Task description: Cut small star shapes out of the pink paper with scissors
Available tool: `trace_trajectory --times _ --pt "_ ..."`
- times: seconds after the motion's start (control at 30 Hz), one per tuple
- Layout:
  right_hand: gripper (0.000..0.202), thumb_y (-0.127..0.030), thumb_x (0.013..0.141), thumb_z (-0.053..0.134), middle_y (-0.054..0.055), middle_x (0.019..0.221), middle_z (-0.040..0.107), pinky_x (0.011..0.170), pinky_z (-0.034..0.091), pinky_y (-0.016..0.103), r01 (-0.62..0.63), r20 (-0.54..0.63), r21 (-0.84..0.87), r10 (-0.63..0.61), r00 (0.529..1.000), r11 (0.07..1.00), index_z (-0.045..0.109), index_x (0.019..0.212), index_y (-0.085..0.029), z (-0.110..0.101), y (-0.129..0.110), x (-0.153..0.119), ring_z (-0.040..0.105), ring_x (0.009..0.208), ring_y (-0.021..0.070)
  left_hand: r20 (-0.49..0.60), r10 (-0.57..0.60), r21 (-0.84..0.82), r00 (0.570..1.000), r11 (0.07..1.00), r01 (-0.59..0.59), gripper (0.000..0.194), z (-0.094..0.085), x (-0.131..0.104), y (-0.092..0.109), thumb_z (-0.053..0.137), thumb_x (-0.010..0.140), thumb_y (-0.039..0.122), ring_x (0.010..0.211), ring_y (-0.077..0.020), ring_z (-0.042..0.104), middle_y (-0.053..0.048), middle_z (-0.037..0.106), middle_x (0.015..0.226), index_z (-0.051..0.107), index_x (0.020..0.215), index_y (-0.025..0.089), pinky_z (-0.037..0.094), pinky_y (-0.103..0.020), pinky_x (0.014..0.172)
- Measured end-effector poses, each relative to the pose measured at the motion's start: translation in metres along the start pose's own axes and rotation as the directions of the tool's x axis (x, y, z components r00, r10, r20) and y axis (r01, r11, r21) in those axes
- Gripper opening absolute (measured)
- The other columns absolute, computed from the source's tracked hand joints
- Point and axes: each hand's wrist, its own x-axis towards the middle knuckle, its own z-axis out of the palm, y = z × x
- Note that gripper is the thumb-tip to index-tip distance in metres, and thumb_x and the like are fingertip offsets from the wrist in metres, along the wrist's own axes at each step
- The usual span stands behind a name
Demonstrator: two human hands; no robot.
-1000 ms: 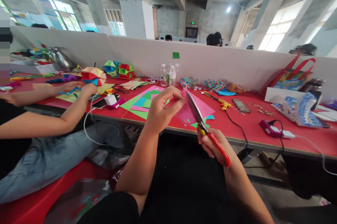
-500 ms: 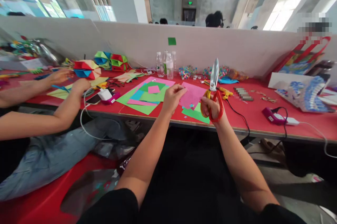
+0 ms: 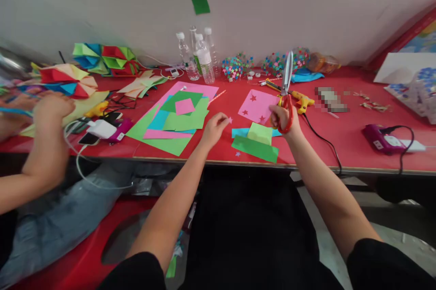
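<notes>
My left hand (image 3: 215, 130) is closed in a pinch above the red table, with a small pink paper star (image 3: 230, 120) at its fingertips. My right hand (image 3: 285, 117) grips a pair of scissors (image 3: 288, 74) by the red and yellow handles, blades pointing up and close together. Between the hands and a little beyond them lies a pink paper sheet (image 3: 257, 105) with star-shaped holes. Nearer the edge, green paper pieces (image 3: 255, 148) overlap a blue strip (image 3: 240, 133). Another small star (image 3: 237, 154) lies close to the table edge.
Stacked coloured paper (image 3: 185, 122) covers the table left of my hands. Plastic bottles (image 3: 204, 61) and star-covered balls (image 3: 232, 68) stand along the partition. A yellow glue gun (image 3: 302, 102) with a black cord lies on the right. At far left, a co-worker's hands (image 3: 54, 107) are busy.
The view has tilted down towards the table. The pink sheet, before at my left fingers, now lies on the table, and a small star shows at those fingertips. The scissors stay in my right hand.
</notes>
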Motion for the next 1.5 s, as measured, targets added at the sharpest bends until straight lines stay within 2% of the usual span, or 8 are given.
trace_trajectory --times 0.13,0.3,0.5,0.67,0.8,0.93,1.13,1.5 --pt "0.035 -0.029 0.070 0.062 -0.004 0.031 0.041 0.029 0.030 0.023 -0.024 -0.039 0.001 0.025 0.999 1.000 0.042 0.043 -0.022 -0.022 0.005 0.049 0.038 0.026 0.0091 0.104 0.070 0.292 0.992 0.952 -0.098 0.014 0.007 0.027 -0.019 0.051 0.087 0.023 0.084 -0.0177 0.054 -0.002 0.056 0.080 0.053 0.074 0.019 0.042 -0.031 0.084" --pt "0.038 -0.031 0.072 0.062 -0.005 0.031 0.038 0.031 0.030 0.023 -0.062 -0.042 -0.005 0.062 0.997 0.998 0.040 0.043 -0.022 -0.038 0.023 0.091 0.037 0.027 0.0086 0.285 0.115 0.553 0.952 0.791 -0.261 0.015 0.048 0.084 -0.027 0.046 0.092 0.024 0.093 -0.0227 0.052 -0.008 0.057 0.092 0.058 0.085 0.018 0.042 -0.037 0.087" --pt "0.042 -0.029 0.076 0.060 -0.004 0.031 0.038 0.032 0.031 0.023 -0.107 -0.134 -0.031 0.102 0.986 0.994 0.039 0.041 -0.022 -0.051 0.047 0.091 0.039 0.027 0.0090 0.446 0.076 0.690 0.892 0.605 -0.397 0.026 0.092 0.132 -0.044 0.036 0.096 0.023 0.098 -0.0258 0.050 -0.013 0.056 0.104 0.061 0.100 0.015 0.040 -0.041 0.086" --pt "0.032 -0.025 0.074 0.062 -0.005 0.034 0.044 0.032 0.030 0.022 -0.186 -0.113 -0.103 0.174 0.978 0.977 0.042 0.049 -0.022 -0.047 0.044 0.083 0.040 0.028 0.0087 0.475 0.130 0.706 0.870 0.534 -0.465 0.017 0.093 0.137 -0.057 0.048 0.090 0.025 0.099 -0.0275 0.048 -0.014 0.057 0.103 0.060 0.099 0.015 0.039 -0.043 0.087" --pt "0.035 -0.028 0.074 0.063 -0.006 0.033 0.042 0.033 0.031 0.021 -0.252 -0.061 -0.139 0.245 0.968 0.958 0.039 0.050 -0.022 -0.037 0.043 0.078 0.039 0.028 0.0081 0.317 0.153 0.576 0.936 0.753 -0.318 0.021 0.085 0.137 -0.063 0.042 0.093 0.027 0.092 -0.0244 0.052 -0.012 0.059 0.095 0.058 0.084 0.018 0.041 -0.040 0.082" --pt "0.033 -0.031 0.076 0.061 -0.007 0.035 0.042 0.034 0.032 0.021 -0.236 -0.018 -0.146 0.236 0.972 0.961 0.040 0.051 -0.022 -0.033 0.050 0.075 0.041 0.029 0.0082 0.192 0.019 0.056 0.981 0.998 -0.030 0.041 0.085 0.132 -0.057 0.027 0.098 0.043 0.071 -0.0160 0.054 -0.003 0.058 0.073 0.054 0.076 0.020 0.043 -0.031 0.068" --pt "0.034 -0.026 0.076 0.059 -0.006 0.034 0.041 0.033 0.032 0.022 -0.240 -0.103 -0.103 0.230 0.968 0.965 0.040 0.048 -0.022 -0.033 0.057 0.078 0.039 0.028 0.0084 0.366 -0.122 -0.286 0.923 0.929 0.236 0.028 0.095 0.120 -0.046 0.065 0.079 0.039 0.051 -0.0099 0.057 0.002 0.064 0.071 0.051 0.094 0.020 0.041 -0.023 0.047" --pt "0.023 -0.027 0.072 0.062 -0.004 0.039 0.050 0.029 0.028 0.022 -0.233 -0.178 0.007 0.231 0.957 0.972 0.049 0.055 -0.021 -0.040 0.060 0.090 0.039 0.028 0.0084 0.389 -0.222 -0.424 0.894 0.818 0.388 0.027 0.092 0.125 -0.050 0.065 0.076 0.035 0.040 -0.0072 0.052 0.004 0.062 0.065 0.057 0.097 0.019 0.036 -0.021 0.040"
